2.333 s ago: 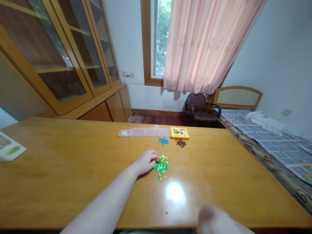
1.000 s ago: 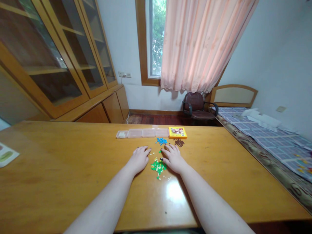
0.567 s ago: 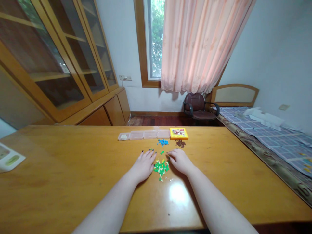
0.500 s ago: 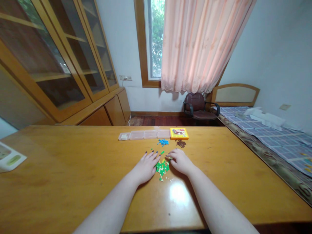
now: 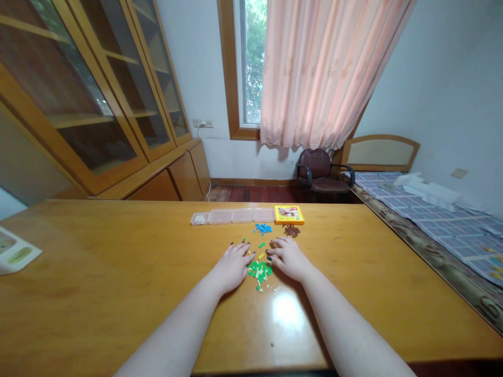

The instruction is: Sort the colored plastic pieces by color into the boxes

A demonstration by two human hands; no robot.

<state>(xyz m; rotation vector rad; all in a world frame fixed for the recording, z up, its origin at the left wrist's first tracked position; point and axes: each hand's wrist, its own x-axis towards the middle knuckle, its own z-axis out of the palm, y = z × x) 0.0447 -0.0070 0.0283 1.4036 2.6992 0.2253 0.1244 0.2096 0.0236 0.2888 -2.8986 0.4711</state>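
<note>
A small pile of green, yellow and white toy bricks (image 5: 259,271) lies on the wooden table (image 5: 118,272). My left hand (image 5: 231,264) rests flat just left of the pile, fingers spread, holding nothing. My right hand (image 5: 288,257) lies flat on the pile's right, fingers stretched toward a loose green brick (image 5: 261,244). Beyond the hands sit a little heap of blue bricks (image 5: 263,228) and a heap of brown bricks (image 5: 291,230).
A row of clear plastic boxes (image 5: 231,216) and a yellow box (image 5: 288,214) stand near the table's far edge. A white leaflet (image 5: 13,254) lies at the left edge. Past the table are a cabinet (image 5: 90,104), a chair (image 5: 323,175) and a bed (image 5: 444,220).
My right hand came up onto the table beside the pile. Both hands then spread flat on either side of the green bricks, and a few bricks have been nudged out beyond the pile.
</note>
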